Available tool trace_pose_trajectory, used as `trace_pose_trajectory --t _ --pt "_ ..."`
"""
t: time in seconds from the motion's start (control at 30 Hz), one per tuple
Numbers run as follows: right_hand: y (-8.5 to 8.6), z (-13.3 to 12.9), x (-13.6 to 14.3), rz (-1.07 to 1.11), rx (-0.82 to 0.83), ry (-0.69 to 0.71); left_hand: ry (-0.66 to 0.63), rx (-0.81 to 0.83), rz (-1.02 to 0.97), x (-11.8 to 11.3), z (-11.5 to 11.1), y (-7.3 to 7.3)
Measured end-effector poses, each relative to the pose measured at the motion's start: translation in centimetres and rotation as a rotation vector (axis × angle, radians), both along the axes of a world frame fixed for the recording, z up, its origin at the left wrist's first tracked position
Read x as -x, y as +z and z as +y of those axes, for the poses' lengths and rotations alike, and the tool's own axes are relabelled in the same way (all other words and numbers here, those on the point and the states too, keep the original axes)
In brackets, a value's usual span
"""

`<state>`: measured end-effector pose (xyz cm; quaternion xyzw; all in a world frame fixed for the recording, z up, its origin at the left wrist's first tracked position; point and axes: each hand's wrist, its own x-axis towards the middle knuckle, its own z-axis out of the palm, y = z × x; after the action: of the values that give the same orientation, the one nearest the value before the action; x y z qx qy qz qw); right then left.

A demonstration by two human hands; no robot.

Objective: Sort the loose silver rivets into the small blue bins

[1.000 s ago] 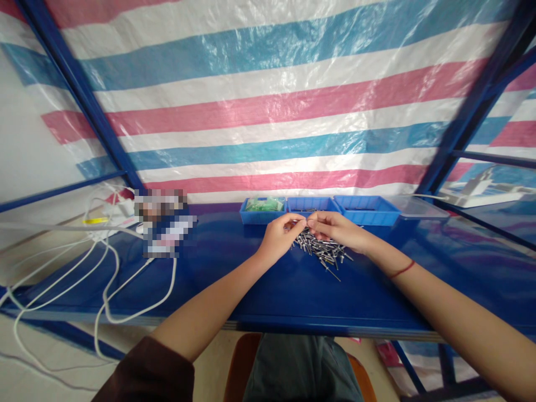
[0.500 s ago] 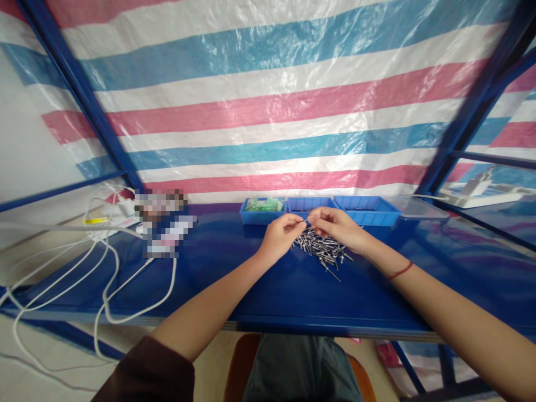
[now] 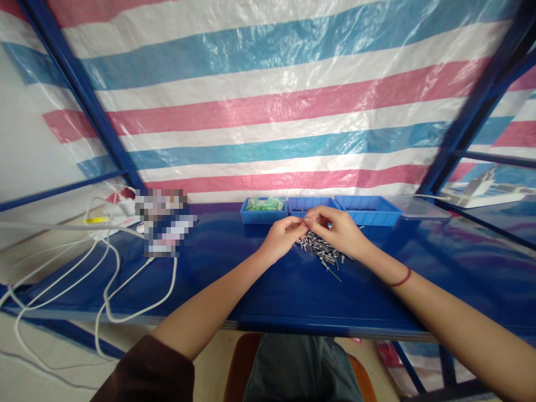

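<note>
Several white cables point(image 3: 111, 279) lie well to the left of the left hand point(image 3: 281, 239). Just beyond that hand, a bin point(image 3: 263, 218) holds a green bag point(image 3: 266, 204). Its thumb and fingers are narrowed to a pinch, meeting the right hand's tips; any piece between them is too small to tell. A second bin point(image 3: 295, 213) stands behind both hands. The rivets point(image 3: 321, 247) lie heaped below and beside the right hand point(image 3: 333, 228), likewise pinched, contents unclear. Beyond it to the right stand a third bin point(image 3: 371, 218) and a clear lid point(image 3: 425, 207).
</note>
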<state>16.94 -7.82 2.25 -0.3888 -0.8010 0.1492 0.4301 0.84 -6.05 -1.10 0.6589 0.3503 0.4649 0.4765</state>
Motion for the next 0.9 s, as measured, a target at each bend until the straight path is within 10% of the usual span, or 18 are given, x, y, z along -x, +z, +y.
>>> trace_pose_trajectory --t 0.47,0.9 --pt "-0.9 1.9 -1.0 -0.054 0.189 0.053 0.18 -0.228 0.153 0.4 0.1 0.0" --pt "-0.1 4.5 -6.2 0.783 0.513 -0.565 -0.079 -0.736 0.791 0.7 -1.2 -0.2"
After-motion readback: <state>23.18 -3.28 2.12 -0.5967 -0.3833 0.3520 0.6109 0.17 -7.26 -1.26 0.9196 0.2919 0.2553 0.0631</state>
